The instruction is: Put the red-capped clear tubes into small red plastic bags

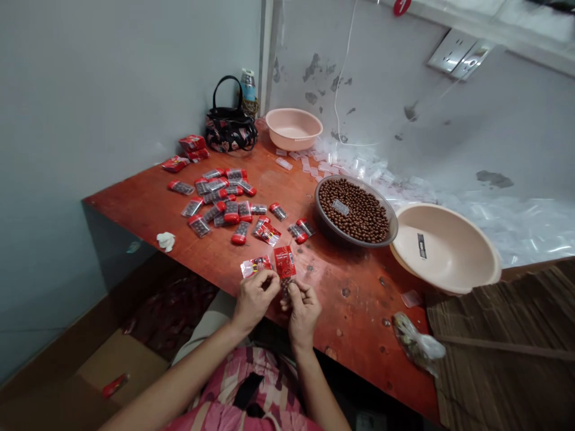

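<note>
My right hand [304, 308] is closed on a small clear pack of brown balls [286, 287], thumb on top. A red printed wrapper [284, 262] shows just above that pack; whether the two are joined I cannot tell. Close by on the left, my left hand [255, 299] has its thumb and fingers pinched together, and what is between them is hidden. Beyond its fingers lies a red and white printed wrapper [256, 266]. Another red wrapper [268, 233] rests farther up the table. Several filled clear packs with red ends [231, 211] are heaped at the left.
A grey bowl of brown balls [354, 209] stands right of centre, beside a wide cream basin [449, 251]. Farther back are a pink basin [294, 129], a black handbag [231, 129] and loose clear plastic cases [539, 230]. Stacked cardboard [507, 347] covers the right corner.
</note>
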`<control>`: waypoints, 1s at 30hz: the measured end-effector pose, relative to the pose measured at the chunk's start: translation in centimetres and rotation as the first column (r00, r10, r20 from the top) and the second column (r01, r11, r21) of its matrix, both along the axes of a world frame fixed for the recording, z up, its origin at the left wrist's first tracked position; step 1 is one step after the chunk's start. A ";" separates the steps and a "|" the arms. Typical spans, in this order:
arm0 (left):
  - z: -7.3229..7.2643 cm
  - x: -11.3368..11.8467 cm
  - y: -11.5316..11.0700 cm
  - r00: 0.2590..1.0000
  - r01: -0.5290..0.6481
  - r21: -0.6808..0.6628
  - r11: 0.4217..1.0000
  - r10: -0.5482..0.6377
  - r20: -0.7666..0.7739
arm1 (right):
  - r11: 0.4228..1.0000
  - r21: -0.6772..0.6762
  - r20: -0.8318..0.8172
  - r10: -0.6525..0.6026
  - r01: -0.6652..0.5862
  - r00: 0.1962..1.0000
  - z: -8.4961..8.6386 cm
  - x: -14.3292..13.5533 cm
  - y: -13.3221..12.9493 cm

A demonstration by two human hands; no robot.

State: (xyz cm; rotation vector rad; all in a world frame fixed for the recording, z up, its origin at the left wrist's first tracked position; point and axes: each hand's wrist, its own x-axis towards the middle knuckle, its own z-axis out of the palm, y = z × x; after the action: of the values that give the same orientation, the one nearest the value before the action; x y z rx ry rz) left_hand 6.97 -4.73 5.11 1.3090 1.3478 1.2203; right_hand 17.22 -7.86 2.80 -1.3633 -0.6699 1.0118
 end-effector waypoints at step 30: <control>-0.5 0.5 -1.7 0.589 0.444 -0.290 0.848 -0.033 0.807 | 0.922 0.036 -0.247 0.382 -0.385 0.891 -0.2 1.2 1.3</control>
State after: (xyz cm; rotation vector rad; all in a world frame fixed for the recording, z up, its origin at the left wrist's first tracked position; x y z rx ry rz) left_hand 7.46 -6.42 4.62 0.4543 0.6885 0.9828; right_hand 18.39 -6.57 2.55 -1.1087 -0.7580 1.4812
